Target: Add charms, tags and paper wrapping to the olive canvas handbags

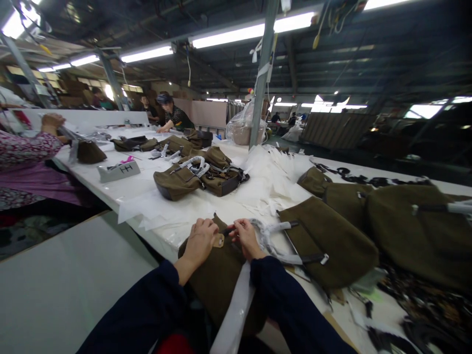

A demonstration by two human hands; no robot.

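An olive fabric handbag (217, 275) leans at the table edge in front of me, with a tan tag (219, 240) near its top. My left hand (201, 242) is closed over the bag's upper edge, beside the tag. Fingers and thumb of my right hand (245, 238) pinch at the dark trim along the bag's opening; the exact spot is partly hidden. A handle wrapped in white plastic (236, 309) hangs down the bag's near side, under my right wrist. Just right of that hand lies another olive handbag (328, 241) with wrapped handles.
More olive bags (177, 182) lie along the white table (169, 236), beside a heap of white sheets (265, 172). Dark straps and chains (424, 300) are piled at right. A grey metal post (262, 73) rises behind. Co-workers stand across and at left, near a grey box (118, 170).
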